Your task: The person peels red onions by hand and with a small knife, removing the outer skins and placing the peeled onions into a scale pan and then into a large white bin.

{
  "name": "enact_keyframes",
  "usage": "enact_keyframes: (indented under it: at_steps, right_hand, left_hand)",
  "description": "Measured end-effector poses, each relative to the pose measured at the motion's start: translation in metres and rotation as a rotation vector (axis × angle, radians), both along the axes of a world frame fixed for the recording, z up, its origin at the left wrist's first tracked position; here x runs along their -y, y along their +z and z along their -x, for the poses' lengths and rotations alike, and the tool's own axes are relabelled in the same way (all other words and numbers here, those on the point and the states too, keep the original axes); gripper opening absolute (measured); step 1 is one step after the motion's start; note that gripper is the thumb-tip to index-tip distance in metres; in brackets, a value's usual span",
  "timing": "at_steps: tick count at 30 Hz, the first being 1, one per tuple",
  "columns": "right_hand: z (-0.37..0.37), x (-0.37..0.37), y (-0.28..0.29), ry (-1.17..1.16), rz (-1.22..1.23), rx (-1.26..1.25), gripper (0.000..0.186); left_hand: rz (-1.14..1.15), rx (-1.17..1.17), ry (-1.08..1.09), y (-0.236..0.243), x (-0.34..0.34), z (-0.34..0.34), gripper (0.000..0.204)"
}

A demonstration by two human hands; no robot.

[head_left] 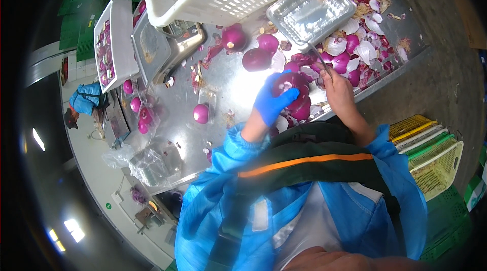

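My left hand (pixel 272 101), in a blue glove, is closed round a large red onion (pixel 290 84) near the front edge of the metal table. Just to its right, my bare right hand (pixel 339 91) grips a thin knife (pixel 320 59) whose blade points away from me, its tip close to a clear plastic tray (pixel 310 15). The blade stands apart from the onion. More red onions lie beneath and around the left hand, partly hidden by it. Beyond it are a whole red onion (pixel 233 39) and another onion (pixel 256 60).
Onion skins (pixel 366 53) heap along the table's right side. A white slotted basket (pixel 238 0) stands at the back. To the left are a scale (pixel 175 50), a white crate of onions (pixel 112 63) and plastic bags (pixel 152 164). Stacked crates (pixel 433 162) sit at the right; another person (pixel 86 99) is far left.
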State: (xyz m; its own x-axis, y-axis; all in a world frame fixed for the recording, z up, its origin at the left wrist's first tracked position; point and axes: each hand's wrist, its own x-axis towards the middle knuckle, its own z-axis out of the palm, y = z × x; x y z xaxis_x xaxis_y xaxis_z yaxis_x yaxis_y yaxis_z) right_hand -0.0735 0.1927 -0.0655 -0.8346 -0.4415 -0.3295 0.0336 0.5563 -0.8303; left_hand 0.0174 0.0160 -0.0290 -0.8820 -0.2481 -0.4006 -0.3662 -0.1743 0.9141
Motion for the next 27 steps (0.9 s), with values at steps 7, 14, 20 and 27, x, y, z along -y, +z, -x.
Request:
enact_keyframes:
  at_steps: [7,14,20,27]
  right_hand:
    - [-0.004,0.006,0.014,0.035,0.303,-0.231,0.035]
    - [0.006,0.005,0.027,0.220,0.244,-0.640,0.041]
    - [0.002,0.009,0.028,0.280,0.087,-0.784,0.039]
    - [0.011,0.004,-0.017,0.100,-0.082,-0.350,0.016]
  left_hand:
    - [-0.326,0.065,0.075,0.017,0.011,0.010,0.048]
    - [-0.186,0.008,0.015,0.013,0.005,0.009,0.051]
    - [0.057,0.100,-0.033,0.018,0.003,0.011,0.049]
    - [-0.305,-0.044,-0.011,-0.003,0.010,0.010,0.055]
